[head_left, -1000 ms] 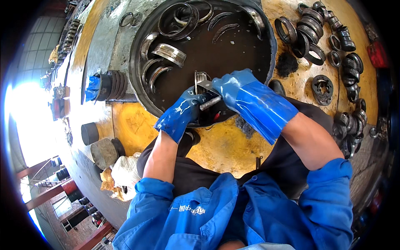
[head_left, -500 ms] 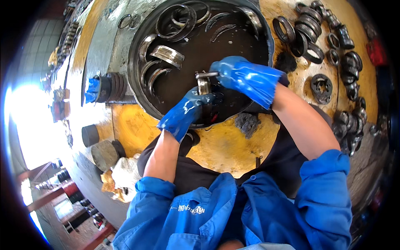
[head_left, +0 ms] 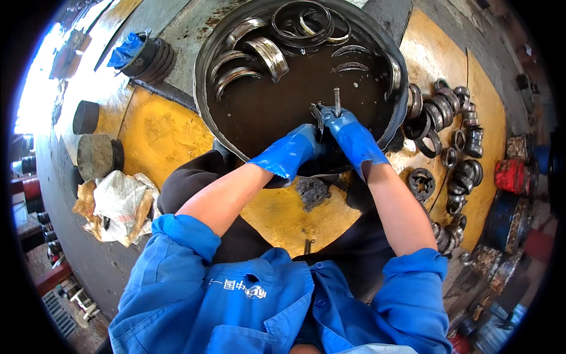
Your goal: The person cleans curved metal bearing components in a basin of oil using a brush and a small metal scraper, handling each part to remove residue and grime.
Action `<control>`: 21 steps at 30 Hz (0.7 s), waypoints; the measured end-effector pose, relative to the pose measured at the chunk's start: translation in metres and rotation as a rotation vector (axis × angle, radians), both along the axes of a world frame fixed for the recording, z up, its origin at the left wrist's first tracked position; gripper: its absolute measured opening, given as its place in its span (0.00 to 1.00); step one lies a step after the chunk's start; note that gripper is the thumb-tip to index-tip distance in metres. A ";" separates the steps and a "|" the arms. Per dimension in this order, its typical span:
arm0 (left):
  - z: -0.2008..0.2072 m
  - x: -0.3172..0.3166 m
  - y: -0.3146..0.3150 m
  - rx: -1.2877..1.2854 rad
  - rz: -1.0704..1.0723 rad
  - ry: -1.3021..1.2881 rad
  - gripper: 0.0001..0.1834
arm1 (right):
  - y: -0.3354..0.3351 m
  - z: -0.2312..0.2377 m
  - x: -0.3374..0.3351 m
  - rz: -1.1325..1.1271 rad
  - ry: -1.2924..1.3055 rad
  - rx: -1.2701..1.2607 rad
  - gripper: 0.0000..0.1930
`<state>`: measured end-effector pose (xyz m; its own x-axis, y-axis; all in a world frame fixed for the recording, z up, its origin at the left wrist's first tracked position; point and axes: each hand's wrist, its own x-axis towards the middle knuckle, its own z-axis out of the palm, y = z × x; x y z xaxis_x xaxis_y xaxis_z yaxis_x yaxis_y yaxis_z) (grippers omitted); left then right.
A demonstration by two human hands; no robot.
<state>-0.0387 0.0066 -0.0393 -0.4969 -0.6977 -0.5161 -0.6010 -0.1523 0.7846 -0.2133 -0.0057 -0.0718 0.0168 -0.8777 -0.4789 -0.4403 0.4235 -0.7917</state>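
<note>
Both my hands wear blue rubber gloves and meet low over a round metal basin (head_left: 201, 100) of dark liquid. My left hand (head_left: 298, 146) is closed on a metal ring piece (head_left: 318, 118), seen nearly edge-on; its full shape is hidden by the gloves. Close against it, my right hand (head_left: 348, 131) is closed round a short metal rod (head_left: 337, 101) whose upper end points away from me. The rod's lower end is out of sight. Farther back in the basin lie a wide shiny curved band (head_left: 269, 58), several curved pieces and large thin rings (head_left: 302, 40).
Many dark rings and bearing parts (head_left: 439, 109) stand to the right, near a slotted disc (head_left: 421, 184). A dark fibrous wad (head_left: 312, 193) lies before the basin. At left are a stack of rings with blue plastic (head_left: 154, 59), cylinders (head_left: 94, 156) and a white bag (head_left: 125, 203).
My view has turned, so the basin sits further right. My right hand has come down beside the left. The ring piece now shows edge-on, and the rod has swung from sideways to pointing away.
</note>
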 end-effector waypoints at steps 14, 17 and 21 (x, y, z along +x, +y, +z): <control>-0.018 0.058 -0.054 -0.147 0.266 0.034 0.26 | 0.005 0.013 0.013 0.073 0.088 0.125 0.22; 0.011 0.071 -0.049 -0.165 0.298 -0.209 0.33 | 0.015 0.044 0.033 0.048 0.157 0.114 0.21; 0.016 0.089 -0.047 -0.320 0.346 -0.397 0.38 | 0.028 0.085 0.034 0.006 0.153 0.159 0.21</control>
<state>0.0498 -0.0407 -0.0237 -0.0264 -0.9349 -0.3539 -0.8142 -0.1853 0.5502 -0.1796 0.0224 0.0129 -0.0616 -0.7912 -0.6084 -0.5526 0.5346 -0.6394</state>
